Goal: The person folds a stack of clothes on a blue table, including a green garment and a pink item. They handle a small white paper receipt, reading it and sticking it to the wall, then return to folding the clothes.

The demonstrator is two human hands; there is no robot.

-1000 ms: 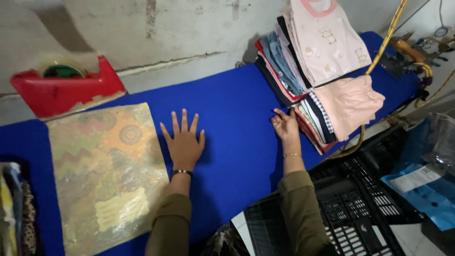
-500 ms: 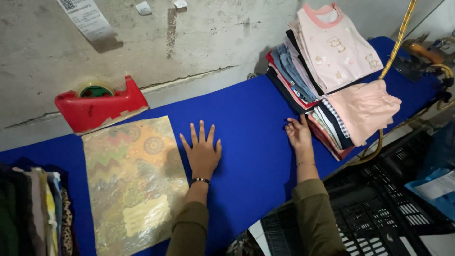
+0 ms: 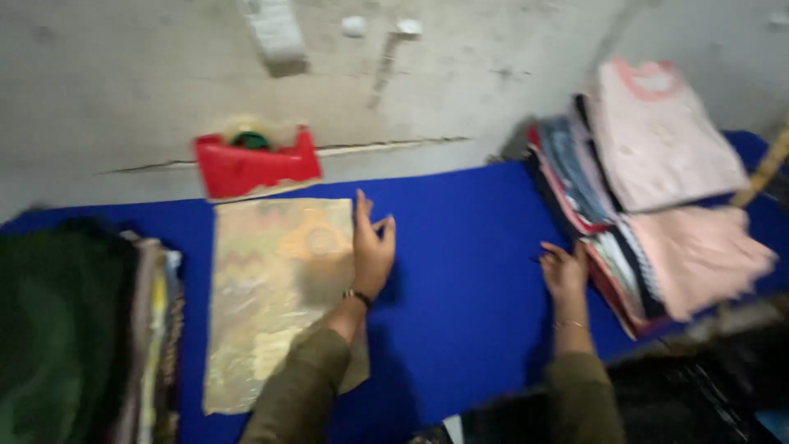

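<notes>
My left hand (image 3: 371,251) stands on its edge on the blue table cover (image 3: 468,271), fingers apart, touching the right side of a flat beige patterned packet (image 3: 275,288). My right hand (image 3: 564,271) rests at the lower left edge of a stack of folded clothes (image 3: 649,189), whose top pieces are pale pink. It touches the stack's side; I cannot make out a grip. The frame is blurred.
A red tape dispenser (image 3: 256,163) sits against the grey wall behind the packet. A second pile of folded dark and patterned clothes (image 3: 82,329) lies at the left. A dark crate (image 3: 707,395) is below the table's right edge.
The view has swung left and down. My left hand has moved from lying flat on the blue cover to the packet's right edge and turned on its side. The right hand stays at the stack.
</notes>
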